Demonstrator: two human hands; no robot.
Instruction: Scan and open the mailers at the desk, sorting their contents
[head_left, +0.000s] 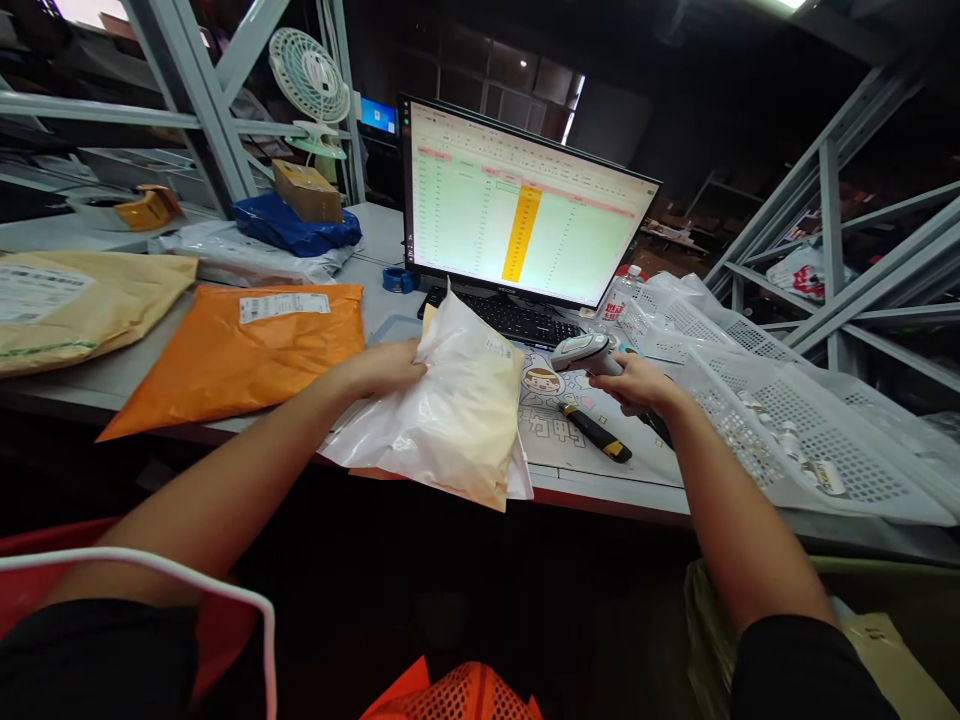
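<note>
My left hand (pixel 388 368) is closed on the left edge of a white plastic mailer bag (pixel 457 400), held tilted over the desk's front edge. A yellowish layer shows at the bag's right side, and a small label (pixel 498 348) sits near its upper right. In my right hand (pixel 634 382) is a grey and white barcode scanner (pixel 585 352), its head turned left toward the bag. Between the two, a black and yellow utility knife (pixel 596 432) lies on a desk mat with a cartoon print (pixel 543 384).
Behind the bag stand a keyboard (pixel 525 325) and a monitor (pixel 525 210) showing a spreadsheet. Left lie an orange mailer (pixel 255 345) and a tan padded mailer (pixel 90 305). White perforated baskets (pixel 810 430) line the right. A small fan (pixel 310 75) is clipped to the metal frame.
</note>
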